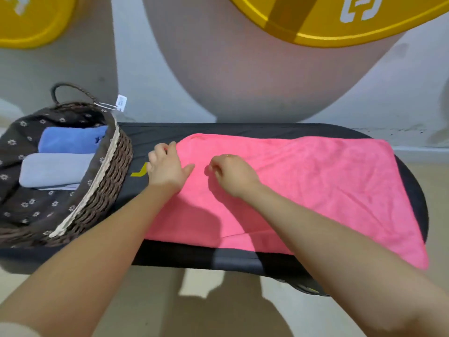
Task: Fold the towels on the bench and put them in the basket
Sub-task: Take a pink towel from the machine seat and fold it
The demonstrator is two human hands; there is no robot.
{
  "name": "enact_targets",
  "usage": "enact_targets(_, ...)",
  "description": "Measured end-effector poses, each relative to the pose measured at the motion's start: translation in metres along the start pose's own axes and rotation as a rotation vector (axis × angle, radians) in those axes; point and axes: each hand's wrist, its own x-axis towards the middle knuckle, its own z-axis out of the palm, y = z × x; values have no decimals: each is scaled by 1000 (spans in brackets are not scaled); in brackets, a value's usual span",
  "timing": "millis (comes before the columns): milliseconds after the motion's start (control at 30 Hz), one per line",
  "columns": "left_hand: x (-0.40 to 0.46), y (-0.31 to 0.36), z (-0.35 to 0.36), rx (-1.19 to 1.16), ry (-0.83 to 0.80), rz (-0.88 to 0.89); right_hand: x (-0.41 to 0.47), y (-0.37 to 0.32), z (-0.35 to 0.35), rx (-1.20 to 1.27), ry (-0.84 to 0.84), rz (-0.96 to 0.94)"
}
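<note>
Pink towel [303,181] hides whether curled fingers [213,166] of both hands pinch it.

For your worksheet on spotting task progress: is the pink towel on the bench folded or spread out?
Spread out. The pink towel lies flat along the bench, with one corner hanging over its near edge.

Counted 3 towels: 1 pink towel [291,186] spread at desk ctr, 1 blue towel [70,140] and 1 grey towel [52,169] at 9 o'clock. Also 1 basket [107,181], 1 desk [243,128], 2 hands.
</note>
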Motion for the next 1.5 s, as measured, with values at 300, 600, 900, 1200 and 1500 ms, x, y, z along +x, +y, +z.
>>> enact_targets(300,47,-36,-2,-346,-119,-6,28,-26,43,13,-4,69)
enact_targets(600,62,-38,-45,-299,159,-56,36,-35,44,-4,60,138)
enact_targets(900,-18,-59,-7,-373,-165,-163,-2,-48,45,-124,39,-28)
enact_targets(1200,-96,-99,-1,-237,-141,-202,-60,-51,59,-227,-175,-307)
enact_targets(1500,-105,-113,-13,-1180,-154,-291,-85,-42,70,-393,-220,-331)
